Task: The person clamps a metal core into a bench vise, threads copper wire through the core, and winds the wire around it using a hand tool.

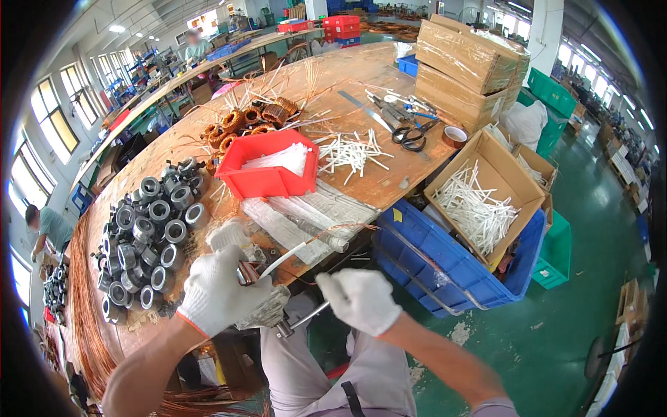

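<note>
My left hand (224, 290), in a white knit glove, is closed around a small copper-wound coil (246, 273). From beside it a white sleeve (285, 258) slants up to the right, bare copper wire (347, 226) running out of its far end. Under this hand a grey metal fixture (267, 313) projects past the table edge. My right hand (361, 300), also gloved, is closed over my lap. A thin light rod (309, 316) runs from the fixture's lower end toward its fingers, and a fine wire reaches near its thumb; what it grips is hidden.
A red bin (267, 182) of white pieces stands on the table (333, 76). Dark rings (149, 236) pile up left; copper coils (260, 115) lie behind. Loose white tubes (354, 154), scissors (410, 135) and tape (454, 136) lie right. A blue crate (417, 271) supports a carton (531, 201) of tubes.
</note>
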Motion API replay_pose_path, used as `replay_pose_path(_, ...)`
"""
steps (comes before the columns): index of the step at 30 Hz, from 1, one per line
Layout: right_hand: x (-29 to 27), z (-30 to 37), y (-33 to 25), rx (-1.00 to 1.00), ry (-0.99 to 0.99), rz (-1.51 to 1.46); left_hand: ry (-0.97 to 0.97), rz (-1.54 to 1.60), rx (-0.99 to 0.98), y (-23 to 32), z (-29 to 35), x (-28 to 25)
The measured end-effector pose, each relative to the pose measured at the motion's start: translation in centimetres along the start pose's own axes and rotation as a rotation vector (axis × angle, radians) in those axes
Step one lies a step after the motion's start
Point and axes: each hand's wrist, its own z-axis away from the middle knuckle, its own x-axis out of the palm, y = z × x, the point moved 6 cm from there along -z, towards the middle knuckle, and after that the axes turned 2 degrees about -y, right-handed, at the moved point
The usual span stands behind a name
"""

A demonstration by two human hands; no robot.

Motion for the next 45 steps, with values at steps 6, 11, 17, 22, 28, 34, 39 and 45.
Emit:
replay_pose_path(6,-12.3,-6.4,-9.5,-0.335,0.183,0.075,-0.093,-0.327,0.836,6.6,3.2,-4.7)
replay_pose_path(11,-6.3,-3.0,-6.7,0.081,-0.575,-0.655,0.02,-0.293,1.012,6.9,7.0,-2.8)
replay_pose_path(17,-9.8,3.3,-13.0,-0.38,-0.509,0.157,-0.164,0.017,0.388,1.9,10.2,1.1)
replay_pose_path(22,-4.0,15.6,-10.3,-0.268,-0.633,-0.346,0.051,0.225,0.134,-1.9,12.5,2.7)
replay_pose_path(28,1.4,9.9,-7.7,0.724,-0.492,-1.038,-0.226,0.325,0.374,1.1,15.1,7.8)
replay_pose_path(34,7.8,11.3,-5.5,0.843,-0.894,-0.903,-0.14,0.551,0.555,2.1,18.9,10.2)
replay_pose_path(39,4.3,11.3,-7.3,0.137,-0.624,-0.06,-0.29,0.373,0.435,0.5,20.2,17.0)
replay_pose_path(45,4.5,19.6,-9.9,-0.01,-0.636,0.308,-0.074,0.866,-0.374,-2.1,20.8,21.3)
